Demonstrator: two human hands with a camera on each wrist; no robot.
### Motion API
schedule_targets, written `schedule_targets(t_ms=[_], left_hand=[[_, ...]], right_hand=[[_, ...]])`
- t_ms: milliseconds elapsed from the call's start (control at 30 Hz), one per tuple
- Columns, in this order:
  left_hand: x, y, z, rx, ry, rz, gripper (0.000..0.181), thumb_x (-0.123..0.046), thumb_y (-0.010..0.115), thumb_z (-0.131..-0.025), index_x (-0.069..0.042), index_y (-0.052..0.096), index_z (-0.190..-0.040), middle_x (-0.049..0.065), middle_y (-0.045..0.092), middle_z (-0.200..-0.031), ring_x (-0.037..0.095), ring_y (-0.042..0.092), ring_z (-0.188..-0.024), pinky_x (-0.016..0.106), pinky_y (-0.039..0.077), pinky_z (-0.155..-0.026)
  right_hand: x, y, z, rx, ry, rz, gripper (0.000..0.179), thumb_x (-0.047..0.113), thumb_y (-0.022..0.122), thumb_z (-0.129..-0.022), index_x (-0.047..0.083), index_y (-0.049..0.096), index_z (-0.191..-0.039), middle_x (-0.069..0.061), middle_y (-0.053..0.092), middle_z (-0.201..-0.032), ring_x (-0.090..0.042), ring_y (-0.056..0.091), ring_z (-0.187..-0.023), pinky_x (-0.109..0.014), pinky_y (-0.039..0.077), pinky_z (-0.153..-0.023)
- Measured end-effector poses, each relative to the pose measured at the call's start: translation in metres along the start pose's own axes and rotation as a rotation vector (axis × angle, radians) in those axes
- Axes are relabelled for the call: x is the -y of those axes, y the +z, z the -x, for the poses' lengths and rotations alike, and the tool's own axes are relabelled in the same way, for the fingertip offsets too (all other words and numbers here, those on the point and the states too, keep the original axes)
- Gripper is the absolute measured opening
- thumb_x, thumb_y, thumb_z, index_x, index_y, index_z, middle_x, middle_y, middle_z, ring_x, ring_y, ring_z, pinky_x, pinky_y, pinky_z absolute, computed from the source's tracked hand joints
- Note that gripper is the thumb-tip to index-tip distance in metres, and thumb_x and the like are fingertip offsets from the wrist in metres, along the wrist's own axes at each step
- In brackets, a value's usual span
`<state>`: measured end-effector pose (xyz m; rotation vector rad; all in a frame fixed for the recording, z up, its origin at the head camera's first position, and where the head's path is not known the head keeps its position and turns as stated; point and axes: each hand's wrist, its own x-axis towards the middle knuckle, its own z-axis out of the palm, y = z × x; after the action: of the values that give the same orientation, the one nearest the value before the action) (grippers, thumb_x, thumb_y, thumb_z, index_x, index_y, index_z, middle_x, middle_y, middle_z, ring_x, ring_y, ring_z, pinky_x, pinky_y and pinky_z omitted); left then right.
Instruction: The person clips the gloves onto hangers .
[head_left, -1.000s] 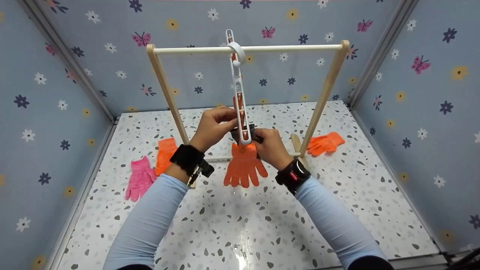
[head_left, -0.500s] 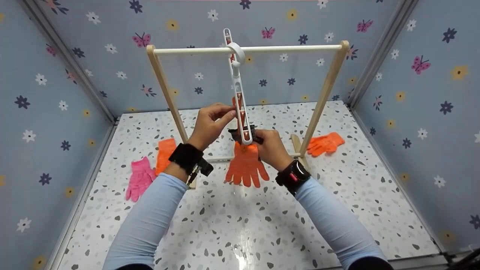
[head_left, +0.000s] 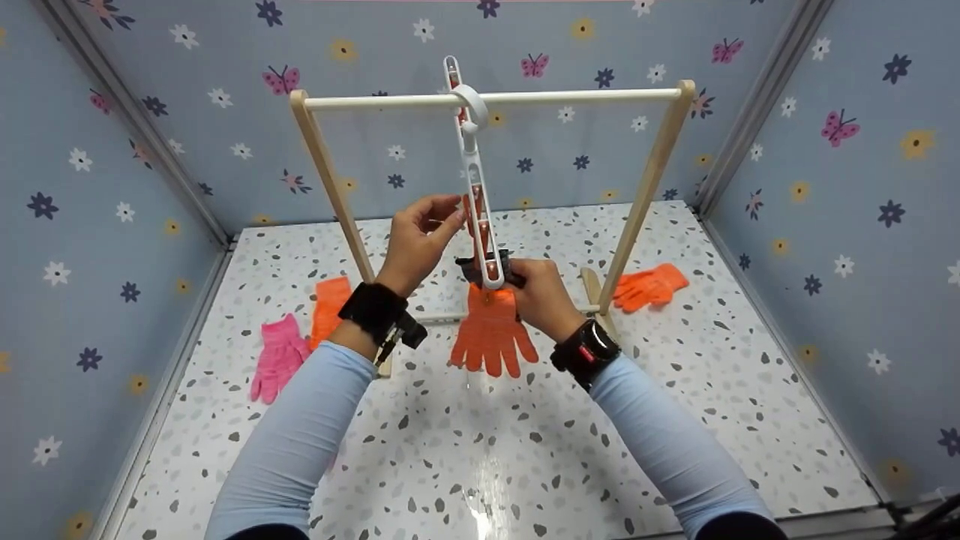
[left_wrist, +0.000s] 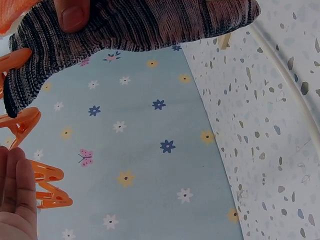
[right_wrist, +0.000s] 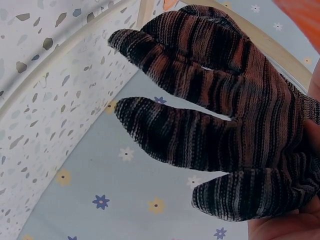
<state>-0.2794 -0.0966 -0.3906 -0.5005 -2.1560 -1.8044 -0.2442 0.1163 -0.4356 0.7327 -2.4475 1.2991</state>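
Striped glove (right_wrist: 265, 110): dark, at the near end of the white hanger (head_left: 470, 160); its fingers point toward 9 and 10 o'clock in the right wrist view.
Right hand (head_left: 546, 296): between 3 and 4 o'clock of the striped glove, pinching it near the cuff.
Left hand (head_left: 415, 244): at 10 o'clock of the striped glove, thumb and forefinger parted beside the orange clips (left_wrist: 22, 121); whether they touch, cannot tell.
Hanger: hooked over the rail (head_left: 577, 97), running roughly from 12 to 6 o'clock.
Hanging glove (head_left: 495, 337): orange, at 6 o'clock of the striped glove, fingers down.
Loose gloves: pink glove (head_left: 277, 358) at 8 o'clock, orange glove (head_left: 328, 306) between 8 and 9, second orange glove (head_left: 651, 287) at 3; all lie on the speckled surface (head_left: 555, 465).
Stand: wooden posts (head_left: 654, 180) toward 10 and 2 o'clock, the rail between their tops.
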Motion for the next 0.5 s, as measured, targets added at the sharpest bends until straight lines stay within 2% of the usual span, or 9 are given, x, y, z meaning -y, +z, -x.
schedule_targets(t_ms=[167, 400, 500], left_hand=[[0.001, 0.001, -0.003, 0.029, -0.036, -0.019, 0.034, -0.014, 0.072, -0.105, 0.004, 0.071, -0.134, 0.021, 0.074, -0.128, 0.029, 0.07, -0.115, 0.029, 0.057, -0.098], [0.001, 0.002, -0.01, 0.018, -0.068, 0.01, 0.041, -0.011, 0.074, -0.103, 0.008, 0.066, -0.138, 0.025, 0.069, -0.138, 0.035, 0.069, -0.123, 0.038, 0.057, -0.106], [0.001, 0.002, -0.014, 0.014, -0.086, 0.014, 0.043, -0.01, 0.074, -0.101, 0.01, 0.065, -0.138, 0.026, 0.069, -0.138, 0.037, 0.07, -0.122, 0.04, 0.058, -0.106]], right_hand=[[0.0, 0.0, 0.0, -0.001, -0.001, -0.005, 0.009, 0.004, 0.081, -0.093, -0.005, 0.081, -0.096, -0.018, 0.08, -0.09, -0.015, 0.061, -0.075, -0.029, 0.05, -0.069], [0.0, 0.001, 0.0, 0.003, 0.007, -0.015, 0.006, 0.002, 0.08, -0.093, -0.004, 0.08, -0.093, -0.013, 0.074, -0.078, -0.013, 0.051, -0.068, -0.025, 0.041, -0.065], [0.0, 0.002, 0.001, 0.001, 0.004, -0.01, 0.008, 0.003, 0.082, -0.093, -0.004, 0.08, -0.094, -0.014, 0.076, -0.08, -0.013, 0.052, -0.069, -0.025, 0.042, -0.065]])
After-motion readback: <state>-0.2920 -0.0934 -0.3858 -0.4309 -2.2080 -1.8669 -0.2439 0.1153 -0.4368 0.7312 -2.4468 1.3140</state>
